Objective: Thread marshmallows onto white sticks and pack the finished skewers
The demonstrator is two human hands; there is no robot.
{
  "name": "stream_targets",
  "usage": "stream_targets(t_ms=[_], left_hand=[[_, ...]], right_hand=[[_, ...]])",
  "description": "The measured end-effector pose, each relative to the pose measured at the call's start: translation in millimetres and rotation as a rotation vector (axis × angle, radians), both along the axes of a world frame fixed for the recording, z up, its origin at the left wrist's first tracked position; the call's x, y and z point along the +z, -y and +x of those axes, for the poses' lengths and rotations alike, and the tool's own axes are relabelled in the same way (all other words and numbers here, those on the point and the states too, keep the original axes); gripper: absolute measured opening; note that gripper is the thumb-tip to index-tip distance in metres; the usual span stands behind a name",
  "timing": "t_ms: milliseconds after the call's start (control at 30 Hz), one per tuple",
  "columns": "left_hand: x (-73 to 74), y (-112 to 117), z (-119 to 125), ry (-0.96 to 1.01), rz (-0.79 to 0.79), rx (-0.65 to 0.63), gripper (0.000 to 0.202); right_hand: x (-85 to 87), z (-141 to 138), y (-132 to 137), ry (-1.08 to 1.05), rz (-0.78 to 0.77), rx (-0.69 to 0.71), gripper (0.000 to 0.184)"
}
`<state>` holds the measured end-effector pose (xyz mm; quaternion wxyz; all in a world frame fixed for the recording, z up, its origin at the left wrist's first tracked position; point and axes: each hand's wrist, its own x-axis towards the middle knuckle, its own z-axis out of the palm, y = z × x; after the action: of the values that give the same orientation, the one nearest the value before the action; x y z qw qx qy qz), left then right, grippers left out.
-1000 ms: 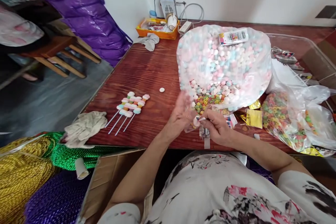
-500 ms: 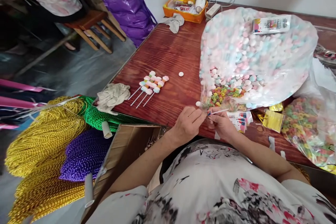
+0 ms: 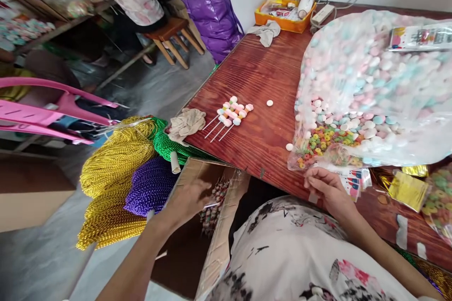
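My left hand (image 3: 187, 200) reaches down into a cardboard box (image 3: 226, 230) beside the table, its fingers closed round a thin white candy stick. More filled candy sticks (image 3: 212, 214) lie inside the box. My right hand (image 3: 325, 187) rests curled at the front edge of the wooden table (image 3: 261, 70), next to small printed packets (image 3: 353, 181); what it grips is hidden. Just beyond it lies a big clear bag of pastel candies (image 3: 370, 70) with coloured ring sweets (image 3: 321, 138) at its mouth. Several finished candy skewers (image 3: 231, 113) lie on the table to the left.
Two loose white candies (image 3: 270, 103) lie on the table. A cloth (image 3: 187, 122) hangs at the table corner. Yellow (image 3: 113, 160), purple (image 3: 150, 186) and green (image 3: 169, 146) bead strands pile on the floor. An orange tray (image 3: 282, 19) sits at the back; gold foil packets (image 3: 407, 188) lie right.
My left hand left the stick work in front of me and swung down left into the cardboard box with the stick. My right hand stayed at the table edge. My view turned left.
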<state>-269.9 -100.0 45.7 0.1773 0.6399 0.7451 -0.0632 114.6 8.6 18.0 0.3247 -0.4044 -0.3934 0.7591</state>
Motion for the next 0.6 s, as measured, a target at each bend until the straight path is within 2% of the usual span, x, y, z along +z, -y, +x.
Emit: stream_targets(t_ms=[67,133,167,233,300,367,467,600], left_hand=[[8.1,-32.0,-2.5,-0.009,0.163,-0.039,0.045],[11.2,-80.0,0.7,-0.107,0.356,0.030,0.076],[9.9,-105.3,2.1,-0.153,0.398,0.085,0.094],[0.9,-148.8,2.5,-0.216,0.377,0.240,0.114],[-14.3,-176.2,0.8,-0.194,0.320,0.300,0.112],[-31.3,-186.7,0.3,-0.181,0.318,0.321,0.097],[-49.8,-182.0,10.2,-0.204,0.380,0.246,0.072],[-55.5,-165.4,50.1,-0.233,0.397,0.097,0.060]], right_hand=[[-1.8,0.0,-1.7,0.039,0.017,-0.040,0.019],[-0.9,-6.1,0.8,0.044,0.022,-0.016,0.019],[0.5,-9.1,3.3,0.045,0.031,0.018,0.019],[3.8,-10.5,9.7,0.061,0.076,0.104,0.019],[5.0,-3.6,16.4,0.125,0.159,0.155,0.020],[2.4,9.0,22.2,0.224,0.236,0.141,0.021],[-5.5,26.4,28.5,0.313,0.255,0.086,0.024],[-9.9,30.6,31.5,0.365,0.301,0.072,0.025]])
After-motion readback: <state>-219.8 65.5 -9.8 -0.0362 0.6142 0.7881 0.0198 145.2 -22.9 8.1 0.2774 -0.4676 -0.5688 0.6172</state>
